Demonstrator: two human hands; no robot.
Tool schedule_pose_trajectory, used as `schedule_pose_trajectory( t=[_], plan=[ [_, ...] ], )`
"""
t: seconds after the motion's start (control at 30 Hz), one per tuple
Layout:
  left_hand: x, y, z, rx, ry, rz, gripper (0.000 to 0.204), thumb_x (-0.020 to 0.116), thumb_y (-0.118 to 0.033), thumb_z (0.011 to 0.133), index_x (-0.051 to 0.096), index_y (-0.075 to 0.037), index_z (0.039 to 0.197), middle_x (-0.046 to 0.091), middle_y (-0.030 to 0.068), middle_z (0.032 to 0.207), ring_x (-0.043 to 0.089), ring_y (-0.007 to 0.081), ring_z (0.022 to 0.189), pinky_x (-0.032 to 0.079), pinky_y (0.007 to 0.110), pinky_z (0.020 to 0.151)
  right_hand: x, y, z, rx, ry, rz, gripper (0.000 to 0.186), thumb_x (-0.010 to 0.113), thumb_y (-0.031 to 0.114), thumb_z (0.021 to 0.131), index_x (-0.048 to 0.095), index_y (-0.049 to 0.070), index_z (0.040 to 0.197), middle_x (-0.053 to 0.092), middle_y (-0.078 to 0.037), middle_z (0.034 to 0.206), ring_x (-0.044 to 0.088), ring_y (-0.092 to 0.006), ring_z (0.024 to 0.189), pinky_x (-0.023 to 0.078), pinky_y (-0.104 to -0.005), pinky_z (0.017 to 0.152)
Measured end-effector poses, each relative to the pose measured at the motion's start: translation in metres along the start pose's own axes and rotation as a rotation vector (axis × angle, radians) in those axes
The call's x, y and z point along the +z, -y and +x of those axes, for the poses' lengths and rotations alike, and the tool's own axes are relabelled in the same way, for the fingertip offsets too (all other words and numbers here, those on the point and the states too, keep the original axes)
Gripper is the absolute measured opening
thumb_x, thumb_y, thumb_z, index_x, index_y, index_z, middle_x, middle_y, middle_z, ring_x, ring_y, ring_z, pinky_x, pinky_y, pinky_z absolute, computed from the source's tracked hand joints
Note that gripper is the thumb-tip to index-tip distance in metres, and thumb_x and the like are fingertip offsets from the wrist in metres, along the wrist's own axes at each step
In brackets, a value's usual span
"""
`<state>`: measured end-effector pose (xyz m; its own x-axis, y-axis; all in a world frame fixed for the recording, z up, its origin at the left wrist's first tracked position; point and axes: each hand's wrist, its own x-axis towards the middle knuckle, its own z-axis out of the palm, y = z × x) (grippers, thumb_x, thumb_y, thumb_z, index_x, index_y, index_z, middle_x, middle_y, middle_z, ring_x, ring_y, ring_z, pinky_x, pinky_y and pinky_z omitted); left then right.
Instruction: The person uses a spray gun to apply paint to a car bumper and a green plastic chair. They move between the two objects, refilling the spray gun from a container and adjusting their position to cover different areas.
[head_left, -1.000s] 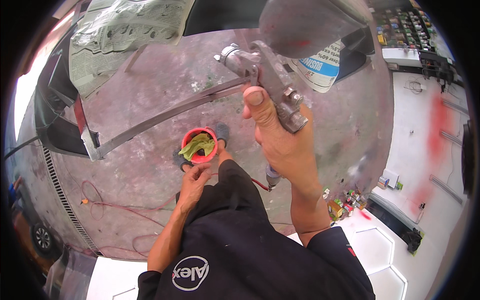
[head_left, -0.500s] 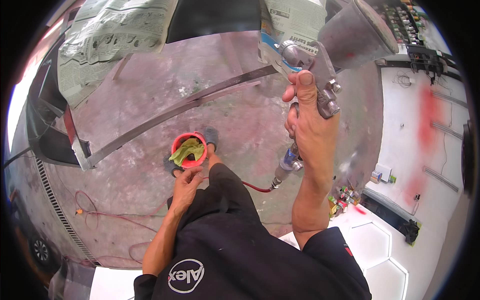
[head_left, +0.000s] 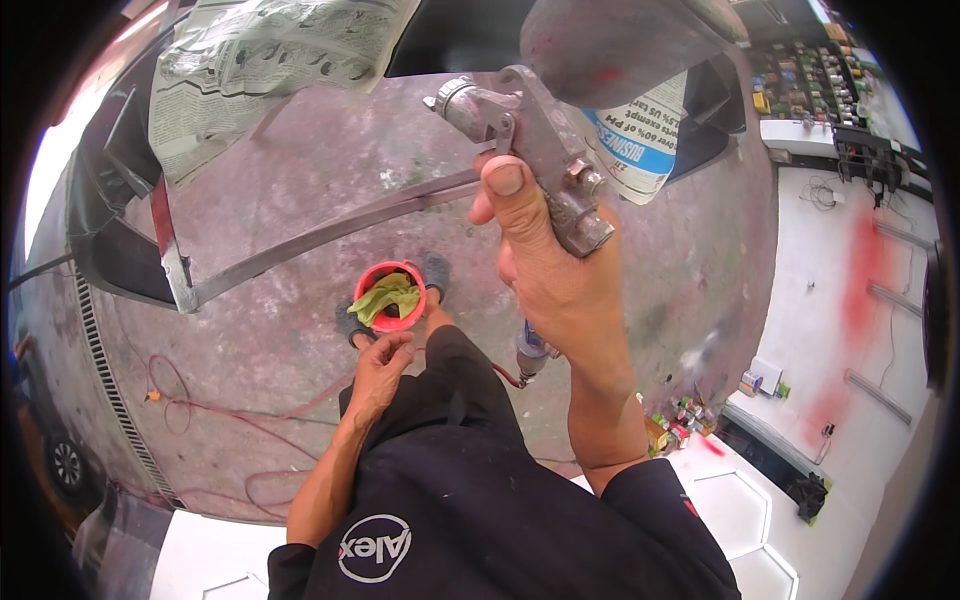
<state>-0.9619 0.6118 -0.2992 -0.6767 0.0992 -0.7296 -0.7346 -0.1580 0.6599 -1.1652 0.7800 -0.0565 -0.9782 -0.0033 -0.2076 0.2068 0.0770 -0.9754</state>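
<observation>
My right hand (head_left: pixel 560 290) grips a silver spray gun (head_left: pixel 540 170) with a large grey cup (head_left: pixel 620 40) on top and a red hose (head_left: pixel 505 372) below. Behind the gun is a dark panel (head_left: pixel 440 40), partly covered with newspaper (head_left: pixel 260 80), above a grey metal frame (head_left: pixel 320 220). My left hand (head_left: pixel 380 365) hangs low near my leg with fingers curled together; whatever it may hold is too hidden to name. Beyond it a red bucket (head_left: pixel 395 318) with a yellow-green cloth (head_left: pixel 385 295) stands between my feet.
A long floor drain (head_left: pixel 105 370) runs along the left, near a car wheel (head_left: pixel 67 462) and coiled hose. At right are a white wall (head_left: pixel 830 300) with red overspray, shelves of cans (head_left: pixel 810 75), more cans (head_left: pixel 675 425) and white hexagon-marked panels (head_left: pixel 730 500).
My right hand and spray gun swung rightward half a second ago and are now back to the left, with the cup over the dark panel again. My left hand has hardly moved.
</observation>
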Motion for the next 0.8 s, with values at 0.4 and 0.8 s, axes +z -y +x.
schedule_pose_trajectory(
  t=[0.4,0.8],
  plan=[
    [0.007,-0.001,0.013,-0.02,0.06,0.018,0.031,0.068,-0.012,0.101,0.068,0.001,0.129,0.069,0.0017,0.105,0.062,0.0095,0.094,0.05,0.025,0.085,-0.082,0.002,0.008,0.13,-0.427,-0.183,0.055,0.071,0.058,0.098,0.067,0.004,0.091,0.05,0.004,0.064,0.041,-0.0045,0.048,0.03,-0.0254,0.046],
    [0.002,-0.01,0.005,-0.011,0.019,-0.023,0.033,0.07,-0.017,0.103,0.068,0.002,0.13,0.067,-0.0005,0.102,0.06,0.0077,0.091,0.049,0.024,0.081,-0.027,0.009,0.012,0.029,-0.155,-0.123,0.052,0.071,0.052,0.1,0.07,0.003,0.115,0.063,0.002,0.083,0.047,-0.0033,0.058,0.036,-0.0223,0.052]
  ],
)
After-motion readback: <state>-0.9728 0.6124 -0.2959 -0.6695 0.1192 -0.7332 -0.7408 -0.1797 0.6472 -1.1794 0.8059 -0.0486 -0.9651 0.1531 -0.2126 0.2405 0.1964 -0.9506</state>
